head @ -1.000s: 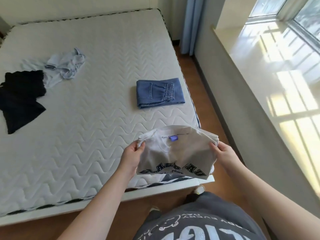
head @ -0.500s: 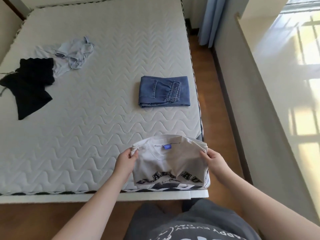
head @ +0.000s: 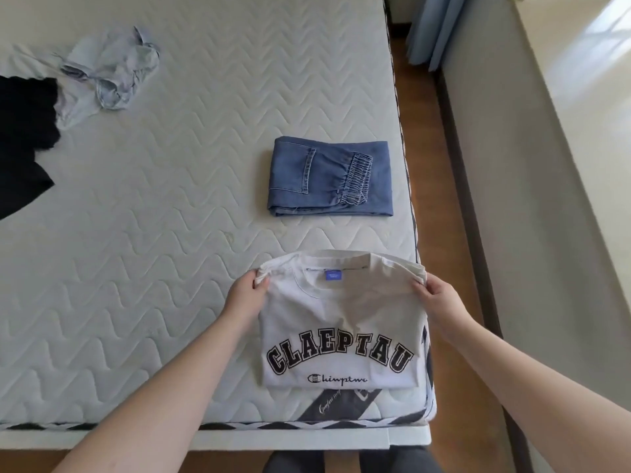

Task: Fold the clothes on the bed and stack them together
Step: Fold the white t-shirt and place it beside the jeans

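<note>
Folded white T-shirt (head: pixel 341 322) lying at the near right corner of the bed (head: pixel 170 268), printed front up, collar end away from the body. Pinched at both shoulder corners: left hand (head: pixel 244 297) with fingers (head: pixel 261 283) clamped on the left corner, right hand (head: pixel 435 297) with fingers clamped on the right corner. Best done, by the look of it, by keeping both corners level and the layers together, lifting in one piece and laying it squarely on the folded blue jeans (head: pixel 329 179) just beyond, edges matched. Risk: stacked layers at the right corner fanning apart. Readable on the chest: "CLAEPTAU" in black arched letters, a smaller script line beneath, roughly "Chinpstwa". Blue neck label, text too small to read. Still unfolded at far left: pale blue garment (head: pixel 109 73) and black garment (head: pixel 24 141).
</note>
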### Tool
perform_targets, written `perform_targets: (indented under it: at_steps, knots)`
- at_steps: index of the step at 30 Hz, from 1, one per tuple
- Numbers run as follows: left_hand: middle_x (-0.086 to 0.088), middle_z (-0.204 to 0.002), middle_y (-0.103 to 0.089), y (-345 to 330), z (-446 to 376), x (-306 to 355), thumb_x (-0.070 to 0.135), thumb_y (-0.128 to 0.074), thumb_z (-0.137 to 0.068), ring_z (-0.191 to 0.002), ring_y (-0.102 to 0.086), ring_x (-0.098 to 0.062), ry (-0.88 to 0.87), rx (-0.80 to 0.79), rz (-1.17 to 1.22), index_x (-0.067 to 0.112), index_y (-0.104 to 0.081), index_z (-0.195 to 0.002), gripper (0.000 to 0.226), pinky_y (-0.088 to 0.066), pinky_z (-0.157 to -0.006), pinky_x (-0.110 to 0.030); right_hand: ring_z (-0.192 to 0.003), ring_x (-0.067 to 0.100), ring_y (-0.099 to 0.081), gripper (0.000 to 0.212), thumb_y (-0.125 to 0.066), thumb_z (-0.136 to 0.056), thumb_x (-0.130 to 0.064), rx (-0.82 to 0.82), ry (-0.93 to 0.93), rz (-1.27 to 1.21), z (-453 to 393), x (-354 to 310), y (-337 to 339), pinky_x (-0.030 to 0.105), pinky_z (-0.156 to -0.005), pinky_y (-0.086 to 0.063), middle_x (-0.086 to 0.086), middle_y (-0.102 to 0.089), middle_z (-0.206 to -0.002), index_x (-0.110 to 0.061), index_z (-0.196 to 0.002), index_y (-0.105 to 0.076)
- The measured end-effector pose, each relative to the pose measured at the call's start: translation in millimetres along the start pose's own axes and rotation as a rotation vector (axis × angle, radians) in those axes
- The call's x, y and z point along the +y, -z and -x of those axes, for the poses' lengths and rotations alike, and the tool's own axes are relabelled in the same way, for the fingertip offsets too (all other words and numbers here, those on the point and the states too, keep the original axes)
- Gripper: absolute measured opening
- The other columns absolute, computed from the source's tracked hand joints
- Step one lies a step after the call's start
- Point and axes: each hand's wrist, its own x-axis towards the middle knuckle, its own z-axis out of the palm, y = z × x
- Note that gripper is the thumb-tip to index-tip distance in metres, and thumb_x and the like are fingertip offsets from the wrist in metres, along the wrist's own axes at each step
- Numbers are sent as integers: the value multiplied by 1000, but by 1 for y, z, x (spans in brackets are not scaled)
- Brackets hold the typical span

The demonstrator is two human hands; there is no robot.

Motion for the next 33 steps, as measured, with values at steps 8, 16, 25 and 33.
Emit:
perform_targets:
  at_steps: [8,16,25,33]
  knots:
    - [-3,-90,-68,-27,-113,-10,27,-59,-97,-82,-60,-22,-58,-2,-53,14,-66,-102,16,-40,-68,-30,-73,16,-52,13,-54,-97,-20,128,2,80,-116,26,-16,30,-64,-40,9,-67,-86,-15,-94,-66]
    - [-2,-100,-67,-46,-197,-29,27,-56,-99,-89,-58,-18,-93,77,-34,13,-64,-116,23,-40,-71,-27,-68,12,-51,12,-61,-94,-26,144,62,50,-207,37,-29,27,-62,-40,2,-66,-77,-20,-87,-69]
    - [-15,-118,-68,-63,-206,-55,27,-70,-91,-108,-66,-30,159,-2,255,1,-56,-126,46,-50,-100,-47,-61,12,-59,35,-60,-92,-49,199,-74,295,-213,61,-37,26,-53,-40,-11,-66,-81,-20,-111,-65]
    - [-2,-102,-70,-69,-100,-116,31,-74,-86,-88,-68,-17,281,-193,180,16,-61,-100,24,-53,-74,-28,-64,18,-56,48,-58,-88,-58,-20,-227,599,-113,116,-47,30,-49,-35,4,-61,-74,-11,-82,-54]
